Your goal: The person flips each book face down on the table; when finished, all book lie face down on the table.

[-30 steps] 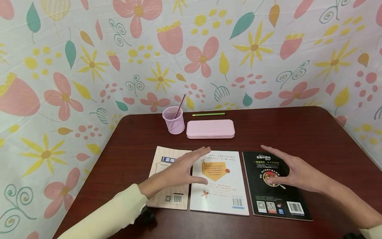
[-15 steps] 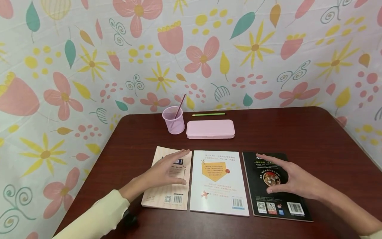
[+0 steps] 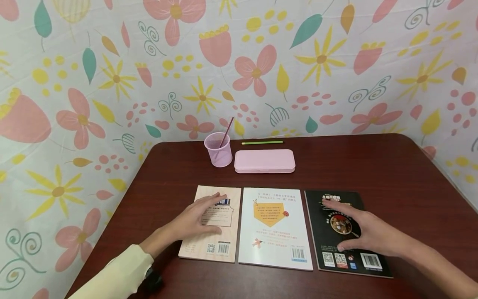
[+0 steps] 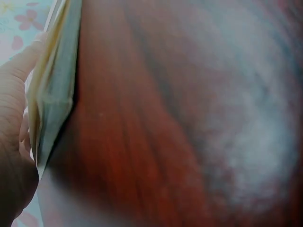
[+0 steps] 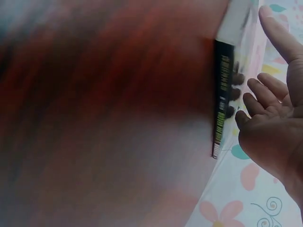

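Where hands (image 3: 278,224) rest: tan book (image 3: 224,232), black book (image 3: 336,257).

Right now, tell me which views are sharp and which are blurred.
Head view: sharp and evenly lit, the barcode on the white book distinct. Left wrist view: table smeared, with a pale glare patch at right. Right wrist view: table blurred, yet the black book spine and right hand stay recognisable.
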Tool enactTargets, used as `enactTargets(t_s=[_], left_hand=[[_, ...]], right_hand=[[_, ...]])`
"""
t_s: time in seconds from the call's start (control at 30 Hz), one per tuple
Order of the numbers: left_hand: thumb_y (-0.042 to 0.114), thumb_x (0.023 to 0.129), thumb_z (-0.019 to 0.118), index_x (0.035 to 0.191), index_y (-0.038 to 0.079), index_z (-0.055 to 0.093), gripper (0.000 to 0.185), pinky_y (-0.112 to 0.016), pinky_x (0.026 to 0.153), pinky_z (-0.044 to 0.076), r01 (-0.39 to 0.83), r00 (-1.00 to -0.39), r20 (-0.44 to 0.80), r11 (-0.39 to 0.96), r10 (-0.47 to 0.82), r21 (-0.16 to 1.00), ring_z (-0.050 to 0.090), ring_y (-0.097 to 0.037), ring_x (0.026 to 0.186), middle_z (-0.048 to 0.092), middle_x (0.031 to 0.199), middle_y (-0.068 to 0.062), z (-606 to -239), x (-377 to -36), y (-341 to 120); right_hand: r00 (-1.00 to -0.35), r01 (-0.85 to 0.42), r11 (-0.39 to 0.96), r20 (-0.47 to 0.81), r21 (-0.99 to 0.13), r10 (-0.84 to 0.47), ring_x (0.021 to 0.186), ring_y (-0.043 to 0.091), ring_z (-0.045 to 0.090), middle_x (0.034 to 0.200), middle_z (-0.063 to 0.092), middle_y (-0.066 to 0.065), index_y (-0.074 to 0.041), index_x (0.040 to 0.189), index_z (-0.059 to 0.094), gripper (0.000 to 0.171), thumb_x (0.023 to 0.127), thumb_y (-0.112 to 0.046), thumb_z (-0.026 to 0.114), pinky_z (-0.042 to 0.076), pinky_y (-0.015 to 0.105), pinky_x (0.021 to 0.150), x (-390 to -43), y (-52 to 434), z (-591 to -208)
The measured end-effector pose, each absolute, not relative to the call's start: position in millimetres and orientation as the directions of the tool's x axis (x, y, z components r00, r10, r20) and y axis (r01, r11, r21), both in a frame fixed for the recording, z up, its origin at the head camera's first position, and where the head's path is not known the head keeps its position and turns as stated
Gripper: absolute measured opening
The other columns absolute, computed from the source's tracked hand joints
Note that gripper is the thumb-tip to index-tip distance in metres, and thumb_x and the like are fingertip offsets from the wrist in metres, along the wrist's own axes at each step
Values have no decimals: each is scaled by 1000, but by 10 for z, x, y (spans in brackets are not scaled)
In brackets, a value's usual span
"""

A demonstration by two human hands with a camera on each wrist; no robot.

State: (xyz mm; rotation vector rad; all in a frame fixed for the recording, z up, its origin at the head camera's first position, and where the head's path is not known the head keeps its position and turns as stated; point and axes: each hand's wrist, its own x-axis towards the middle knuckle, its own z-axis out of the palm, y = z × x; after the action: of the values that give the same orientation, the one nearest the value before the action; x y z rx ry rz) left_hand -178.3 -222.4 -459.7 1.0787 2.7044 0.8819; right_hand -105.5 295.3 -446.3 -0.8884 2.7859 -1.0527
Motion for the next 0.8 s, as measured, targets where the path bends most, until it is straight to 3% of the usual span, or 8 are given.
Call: enactTargets(t_s=[0.37, 0.8], left_hand=[[48, 85, 88, 164, 24, 44, 93, -58, 125, 27, 567, -753, 93, 571, 652, 594, 30, -30, 158, 39, 169, -3, -4639, -1777, -2215], [47, 86, 88, 163, 24, 45, 91, -68, 120, 29, 541, -770, 79, 584, 633, 605, 33, -42, 155, 39, 168, -10, -4613, -1739, -2123]], right_hand=[[-831, -493, 597, 141, -633, -537, 143, -15, 29, 161, 49, 9, -18, 163, 43, 102, 79, -56, 87, 45, 13, 99, -1052, 2923, -4494], [-844, -470, 613, 120, -636, -523, 145, -7, 31, 163, 46, 7, -21, 162, 45, 101, 78, -59, 86, 43, 12, 101, -1061, 2862, -4491]])
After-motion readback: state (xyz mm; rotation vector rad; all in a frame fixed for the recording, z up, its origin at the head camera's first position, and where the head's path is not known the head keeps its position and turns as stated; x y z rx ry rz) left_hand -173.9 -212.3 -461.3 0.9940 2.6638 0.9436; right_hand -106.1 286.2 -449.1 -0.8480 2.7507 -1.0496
